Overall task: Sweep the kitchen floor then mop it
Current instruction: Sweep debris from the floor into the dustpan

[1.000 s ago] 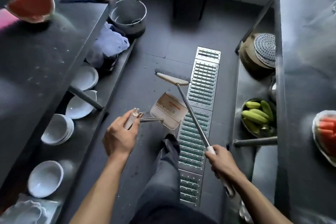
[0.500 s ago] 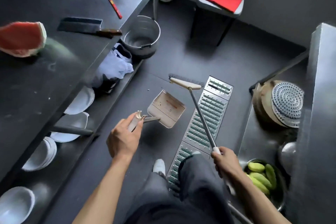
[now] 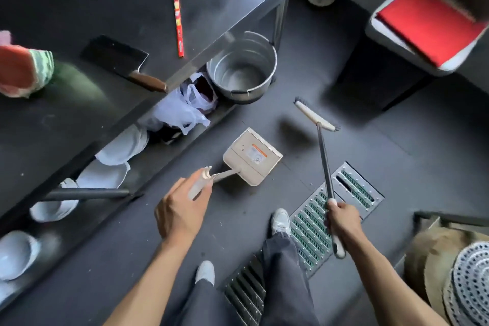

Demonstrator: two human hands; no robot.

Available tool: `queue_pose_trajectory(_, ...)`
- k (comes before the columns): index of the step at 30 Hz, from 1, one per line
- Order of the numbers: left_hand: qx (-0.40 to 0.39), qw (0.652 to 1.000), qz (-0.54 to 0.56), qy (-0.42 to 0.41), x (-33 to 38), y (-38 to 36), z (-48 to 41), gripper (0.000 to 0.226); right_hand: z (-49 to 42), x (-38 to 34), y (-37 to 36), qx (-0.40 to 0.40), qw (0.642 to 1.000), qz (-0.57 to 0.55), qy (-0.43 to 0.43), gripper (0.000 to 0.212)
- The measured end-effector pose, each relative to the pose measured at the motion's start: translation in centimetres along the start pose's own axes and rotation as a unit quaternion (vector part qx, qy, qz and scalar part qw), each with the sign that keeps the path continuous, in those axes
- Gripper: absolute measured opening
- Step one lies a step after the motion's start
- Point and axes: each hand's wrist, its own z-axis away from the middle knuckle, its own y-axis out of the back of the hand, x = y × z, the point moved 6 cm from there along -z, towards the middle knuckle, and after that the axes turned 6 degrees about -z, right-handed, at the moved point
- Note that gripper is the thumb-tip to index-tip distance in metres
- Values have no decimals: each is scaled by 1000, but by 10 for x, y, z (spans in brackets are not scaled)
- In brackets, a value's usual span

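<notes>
The stiff, probably light broom is gripped on its pole by the right hand, the dustpan on its handle by the left hand.

Dustpan left of broom; floor drain right; pot behind dustpan, under counter.

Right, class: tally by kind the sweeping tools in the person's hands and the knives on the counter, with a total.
broom, in the right hand: 1
dustpan, in the left hand: 1
cleaver, on the counter: 1
Total: 3
</notes>
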Motion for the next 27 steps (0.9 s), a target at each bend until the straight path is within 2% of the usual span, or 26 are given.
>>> queue_pose_trajectory(6,6,997,-23,76,34,-45,-28,31,-140,-87,9,0,998,-58,-3,15)
queue_pose_trajectory(11,1,996,-26,90,44,-62,-45,31,-188,-101,-16,-26,997,-70,-25,15)
queue_pose_trajectory(14,4,994,-20,112,40,-59,-42,30,-171,-69,-38,-56,997,-16,-47,16)
queue_pose_trajectory(18,1,988,4,151,32,-49,-30,29,-139,-10,-51,-95,989,106,-38,30)
queue_pose_trajectory(20,1,987,4,163,26,-42,-26,29,-117,12,-52,-110,988,107,-34,25)
queue_pose_trajectory(23,4,985,-1,173,13,-34,-20,28,-71,9,-44,-112,991,75,-10,34)
queue_pose_trajectory(27,4,983,-18,182,-10,-26,-13,27,-54,-22,-50,-106,994,36,-8,20)
